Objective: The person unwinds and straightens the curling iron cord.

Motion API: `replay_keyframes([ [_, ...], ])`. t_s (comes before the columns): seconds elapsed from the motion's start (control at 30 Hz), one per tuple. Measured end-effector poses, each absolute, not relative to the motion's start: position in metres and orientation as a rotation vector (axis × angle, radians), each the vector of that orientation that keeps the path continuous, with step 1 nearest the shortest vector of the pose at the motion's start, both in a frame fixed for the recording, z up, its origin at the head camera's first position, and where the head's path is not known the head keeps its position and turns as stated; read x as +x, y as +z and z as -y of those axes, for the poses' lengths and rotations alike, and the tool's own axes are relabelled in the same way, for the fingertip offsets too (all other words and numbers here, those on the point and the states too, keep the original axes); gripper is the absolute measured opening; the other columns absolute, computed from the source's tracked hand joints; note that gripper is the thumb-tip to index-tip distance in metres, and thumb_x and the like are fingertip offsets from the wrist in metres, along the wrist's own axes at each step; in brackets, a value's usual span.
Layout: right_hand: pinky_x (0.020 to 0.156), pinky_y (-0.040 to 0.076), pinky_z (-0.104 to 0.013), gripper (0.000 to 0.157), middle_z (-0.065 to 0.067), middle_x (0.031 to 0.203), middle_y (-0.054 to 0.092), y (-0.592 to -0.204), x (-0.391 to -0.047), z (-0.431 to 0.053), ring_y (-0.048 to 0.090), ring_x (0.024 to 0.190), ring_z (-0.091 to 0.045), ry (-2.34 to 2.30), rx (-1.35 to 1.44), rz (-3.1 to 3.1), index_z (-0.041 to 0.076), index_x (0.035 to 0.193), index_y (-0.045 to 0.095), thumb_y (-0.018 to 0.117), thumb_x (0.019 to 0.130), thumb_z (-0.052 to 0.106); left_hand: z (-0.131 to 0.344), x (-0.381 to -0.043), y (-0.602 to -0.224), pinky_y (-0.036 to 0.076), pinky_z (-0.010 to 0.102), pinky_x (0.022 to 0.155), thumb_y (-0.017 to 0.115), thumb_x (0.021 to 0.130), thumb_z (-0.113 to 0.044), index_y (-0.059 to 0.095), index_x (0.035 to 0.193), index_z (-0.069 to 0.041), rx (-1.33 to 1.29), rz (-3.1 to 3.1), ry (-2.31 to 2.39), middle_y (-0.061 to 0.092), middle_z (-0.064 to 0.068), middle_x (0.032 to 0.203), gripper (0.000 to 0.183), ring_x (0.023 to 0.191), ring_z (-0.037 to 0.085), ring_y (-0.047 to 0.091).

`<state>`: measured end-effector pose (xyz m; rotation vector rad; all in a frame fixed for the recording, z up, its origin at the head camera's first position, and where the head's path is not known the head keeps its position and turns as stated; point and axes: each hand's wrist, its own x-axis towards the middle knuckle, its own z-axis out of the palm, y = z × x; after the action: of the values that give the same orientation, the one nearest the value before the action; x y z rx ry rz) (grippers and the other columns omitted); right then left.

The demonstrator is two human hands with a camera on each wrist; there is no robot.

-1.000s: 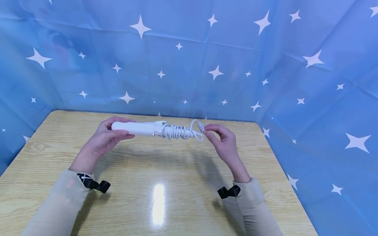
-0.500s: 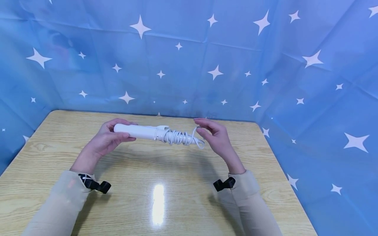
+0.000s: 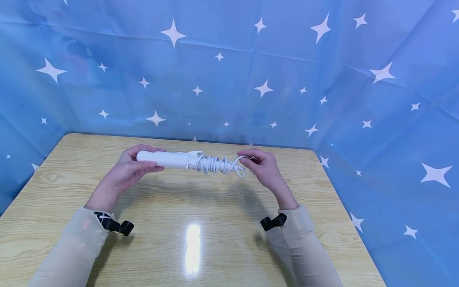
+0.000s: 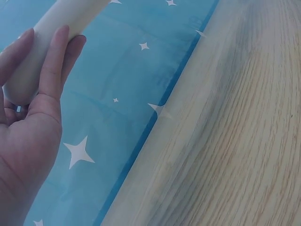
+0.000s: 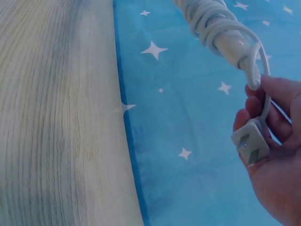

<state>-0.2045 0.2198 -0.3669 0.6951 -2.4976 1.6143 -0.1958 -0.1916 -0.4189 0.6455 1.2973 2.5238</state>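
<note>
White, a corded wand-shaped appliance [image 3: 166,159] is held above the wood-grain table [image 3: 157,239], toward 12 o'clock and short of the far edge. The left hand [image 3: 130,168] grasps its 9 o'clock end; the right hand [image 3: 264,169], past its 3 o'clock end, pinches the cord [image 3: 211,164], the plug [image 5: 251,143] against the fingers. Tabletop stretches between the forearms toward 6 o'clock.

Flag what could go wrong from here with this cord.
1. The cord is wound unevenly around the white device; coils could slip or tangle if the right hand pulls.
2. The left hand grips only one end, above the table, so a tug might twist the device loose.
3. The plug, beyond the pinched stretch, might snag a loop.
</note>
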Motion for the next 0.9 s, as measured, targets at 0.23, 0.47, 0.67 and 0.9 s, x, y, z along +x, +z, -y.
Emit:
replay_keyframes([
  [0.23, 0.065, 0.054, -0.024, 0.018, -0.013, 0.107, 0.074, -0.369, -0.202, -0.237, 0.063, 0.082, -0.014, 1.609, 0.624, 2.525, 0.002, 0.113, 0.077, 0.071, 0.098, 0.011, 0.198, -0.195, -0.423, 0.061, 0.047, 0.091, 0.050, 0.093, 0.026, 0.075, 0.113, -0.006, 0.606, -1.330, 2.563, 0.066, 0.015, 0.128, 0.046, 0.120, 0.031, 0.057],
  [0.47, 0.068, 0.058, -0.024, 0.019, -0.012, 0.100, 0.074, -0.375, -0.198, -0.259, 0.066, 0.082, -0.016, 1.641, 0.560, 2.514, -0.002, 0.113, 0.076, 0.072, 0.098, 0.008, 0.208, -0.193, -0.426, 0.060, 0.047, 0.093, 0.042, 0.094, 0.029, 0.073, 0.116, -0.001, 0.643, -1.184, 2.627, 0.068, 0.018, 0.126, 0.048, 0.119, 0.031, 0.060],
  [0.67, 0.066, 0.057, -0.023, 0.022, -0.003, 0.095, 0.074, -0.379, -0.197, -0.276, 0.066, 0.082, -0.021, 1.653, 0.500, 2.523, -0.004, 0.115, 0.074, 0.071, 0.098, 0.009, 0.213, -0.191, -0.425, 0.061, 0.046, 0.091, 0.043, 0.091, 0.031, 0.074, 0.116, 0.000, 0.659, -1.181, 2.678, 0.068, 0.019, 0.125, 0.050, 0.119, 0.032, 0.060],
  [0.9, 0.064, 0.056, -0.022, 0.022, -0.012, 0.096, 0.073, -0.382, -0.196, -0.288, 0.065, 0.080, -0.012, 1.644, 0.466, 2.551, -0.009, 0.117, 0.071, 0.068, 0.099, 0.005, 0.218, -0.190, -0.427, 0.060, 0.046, 0.092, 0.042, 0.092, 0.030, 0.073, 0.116, -0.001, 0.628, -1.199, 2.687, 0.067, 0.019, 0.126, 0.050, 0.120, 0.031, 0.058],
])
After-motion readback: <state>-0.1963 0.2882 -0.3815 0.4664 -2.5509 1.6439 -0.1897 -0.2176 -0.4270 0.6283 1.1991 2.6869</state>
